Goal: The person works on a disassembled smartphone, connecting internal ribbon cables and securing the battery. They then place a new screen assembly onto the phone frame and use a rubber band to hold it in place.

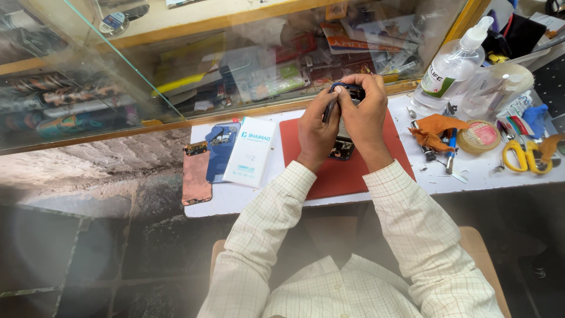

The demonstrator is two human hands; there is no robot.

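Note:
Both my hands are raised over a red work mat point(306, 174) on a white bench. My right hand point(366, 112) grips a dark blue phone frame point(348, 88) from the right and top. My left hand point(316, 126) holds the frame's left side, and a thin dark tool runs between its fingers against the frame. Below the hands a dark phone part point(341, 148) lies on the mat, partly hidden by my wrists.
On the bench at left lie a copper-coloured plate point(196, 174), a blue phone back point(220, 150) and a white box point(250, 152). At right: a clear pump bottle point(450, 68), orange cloth point(434, 128), tape roll point(479, 136), yellow scissors point(522, 158). A glass display case point(247, 65) stands behind.

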